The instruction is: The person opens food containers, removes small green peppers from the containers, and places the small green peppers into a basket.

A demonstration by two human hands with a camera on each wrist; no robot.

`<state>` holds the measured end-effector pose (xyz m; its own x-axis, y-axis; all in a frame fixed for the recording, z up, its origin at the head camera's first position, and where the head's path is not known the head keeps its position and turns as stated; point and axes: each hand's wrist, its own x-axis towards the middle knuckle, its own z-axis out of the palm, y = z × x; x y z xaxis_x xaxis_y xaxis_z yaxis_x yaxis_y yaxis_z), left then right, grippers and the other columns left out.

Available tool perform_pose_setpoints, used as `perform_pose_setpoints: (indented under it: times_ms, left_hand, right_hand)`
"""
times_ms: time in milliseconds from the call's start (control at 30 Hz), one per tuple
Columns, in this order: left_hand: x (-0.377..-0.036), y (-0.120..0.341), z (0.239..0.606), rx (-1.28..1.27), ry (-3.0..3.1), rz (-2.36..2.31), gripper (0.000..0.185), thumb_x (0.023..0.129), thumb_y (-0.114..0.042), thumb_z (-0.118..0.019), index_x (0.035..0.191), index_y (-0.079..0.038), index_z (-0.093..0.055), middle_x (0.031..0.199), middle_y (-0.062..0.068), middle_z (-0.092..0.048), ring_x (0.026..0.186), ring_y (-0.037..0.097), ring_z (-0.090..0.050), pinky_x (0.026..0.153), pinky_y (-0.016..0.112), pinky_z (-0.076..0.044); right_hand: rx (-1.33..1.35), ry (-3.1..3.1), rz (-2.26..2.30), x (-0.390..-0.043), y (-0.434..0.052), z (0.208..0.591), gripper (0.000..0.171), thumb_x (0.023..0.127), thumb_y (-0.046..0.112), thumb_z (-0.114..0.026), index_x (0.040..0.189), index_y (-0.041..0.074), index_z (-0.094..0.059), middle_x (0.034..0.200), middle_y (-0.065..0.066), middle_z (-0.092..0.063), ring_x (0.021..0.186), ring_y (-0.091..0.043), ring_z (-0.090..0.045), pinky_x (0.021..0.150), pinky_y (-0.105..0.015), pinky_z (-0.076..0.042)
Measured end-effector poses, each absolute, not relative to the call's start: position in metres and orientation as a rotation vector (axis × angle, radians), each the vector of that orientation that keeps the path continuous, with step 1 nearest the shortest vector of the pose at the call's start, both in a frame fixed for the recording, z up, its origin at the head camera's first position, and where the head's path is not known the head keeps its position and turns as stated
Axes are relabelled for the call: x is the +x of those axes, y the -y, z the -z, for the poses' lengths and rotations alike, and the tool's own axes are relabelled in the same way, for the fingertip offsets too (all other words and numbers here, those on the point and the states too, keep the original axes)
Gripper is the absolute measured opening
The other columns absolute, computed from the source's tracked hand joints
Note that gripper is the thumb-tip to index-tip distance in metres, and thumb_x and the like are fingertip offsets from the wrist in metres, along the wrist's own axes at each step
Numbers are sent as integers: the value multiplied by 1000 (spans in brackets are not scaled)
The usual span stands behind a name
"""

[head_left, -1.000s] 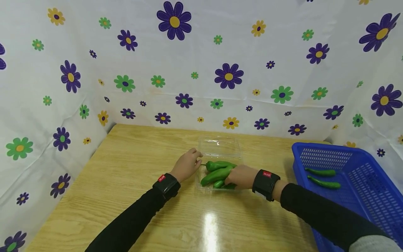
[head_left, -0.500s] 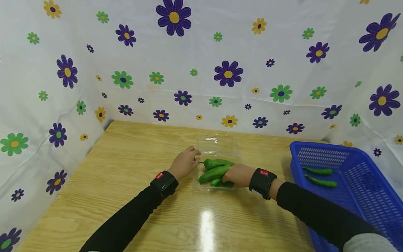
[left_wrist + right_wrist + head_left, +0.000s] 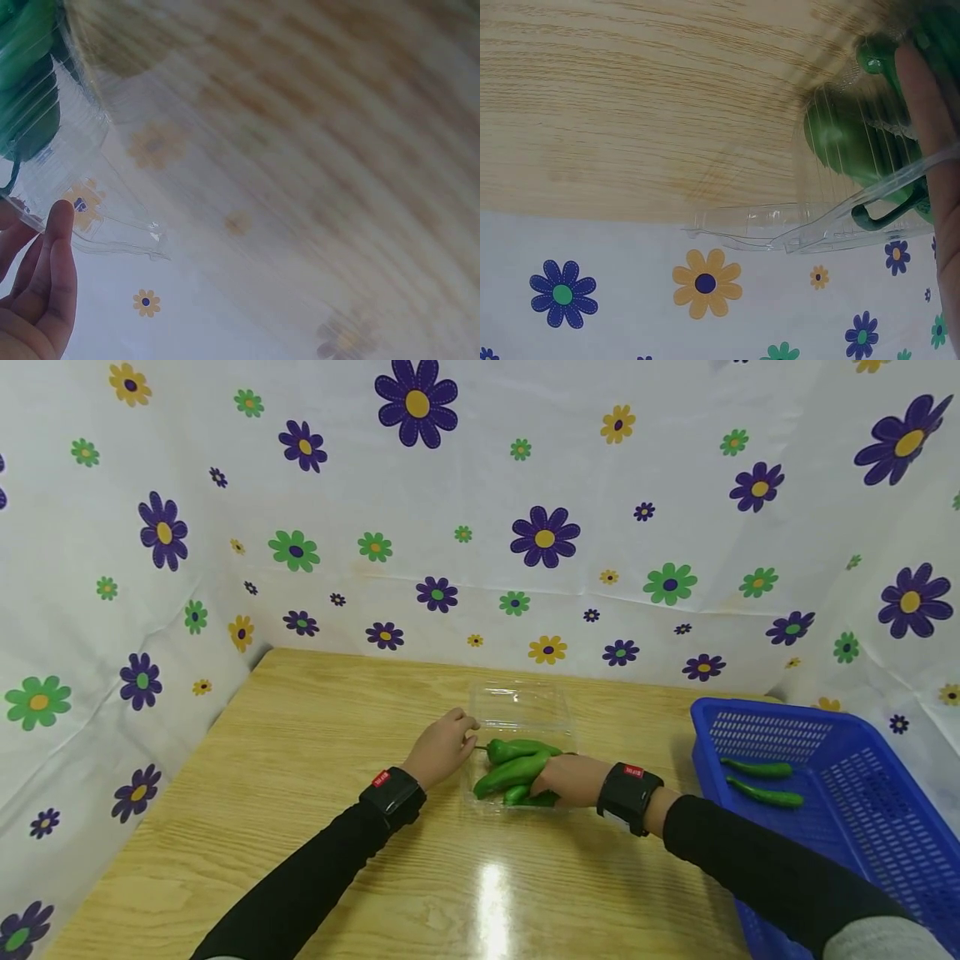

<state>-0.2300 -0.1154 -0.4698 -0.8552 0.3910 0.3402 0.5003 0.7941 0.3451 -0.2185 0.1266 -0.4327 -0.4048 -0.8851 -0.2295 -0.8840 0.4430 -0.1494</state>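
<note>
A clear plastic clamshell box (image 3: 522, 714) stands open on the table with its lid tipped back, holding several green peppers. My left hand (image 3: 441, 752) pinches the box's left rim beside a pepper stem; in the left wrist view, its fingertips (image 3: 60, 217) lie right at the clear edge. From the right, my right hand (image 3: 573, 779) reaches into the box and grips a large green pepper (image 3: 512, 774), its fingertips partly hidden. Behind that one lies another green pepper (image 3: 525, 748). Through the box wall, the right wrist view shows a pepper (image 3: 840, 139) with a curved stem (image 3: 889, 217).
At the right is a blue plastic basket (image 3: 840, 852) with two thin green peppers, the upper pepper (image 3: 757, 768) and the lower pepper (image 3: 767, 793). A flower-print cloth (image 3: 450, 493) hangs behind the wooden table (image 3: 337, 710) and along its sides.
The head view has shifted slightly. Both hands and the peppers keep nearly the same places at the box.
</note>
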Motion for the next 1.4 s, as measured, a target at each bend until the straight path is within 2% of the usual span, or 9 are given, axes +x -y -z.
perform_pose_setpoints:
  times_ms: [700, 933, 1133, 1400]
  left_hand:
    - [-230, 114, 473, -704, 2732, 607, 16, 89, -7, -61, 102, -1, -67, 87, 9, -57, 71, 15, -60, 60, 24, -50]
    - [-231, 113, 474, -692, 2724, 605, 16, 89, -7, -61, 102, -2, -67, 88, 9, -58, 71, 14, -59, 60, 24, -50]
    - [-231, 114, 475, -693, 2717, 610, 15, 89, -7, -62, 102, -2, -68, 88, 9, -58, 71, 14, -59, 60, 25, -50]
    - [-231, 114, 472, -681, 2727, 593, 17, 89, -8, -62, 103, -2, -67, 89, 9, -58, 71, 14, -59, 60, 24, -49]
  right_hand:
    - [-1540, -2415, 32, -221, -131, 440, 28, 75, 9, -77, 103, 12, -74, 98, 2, -72, 93, -13, -67, 79, -22, -53]
    - [-1564, -2416, 99, -221, -137, 437, 19, 78, 5, -73, 96, 11, -73, 93, 1, -72, 81, -8, -65, 69, -18, -50]
    - [-1568, -2407, 121, -221, -138, 431, 20, 79, 3, -71, 98, 9, -73, 95, -1, -72, 83, -8, -64, 70, -19, -51]
    - [-1539, -2439, 106, -219, -139, 424, 20, 79, 8, -73, 99, 9, -72, 95, 0, -71, 86, -9, -65, 74, -22, -53]
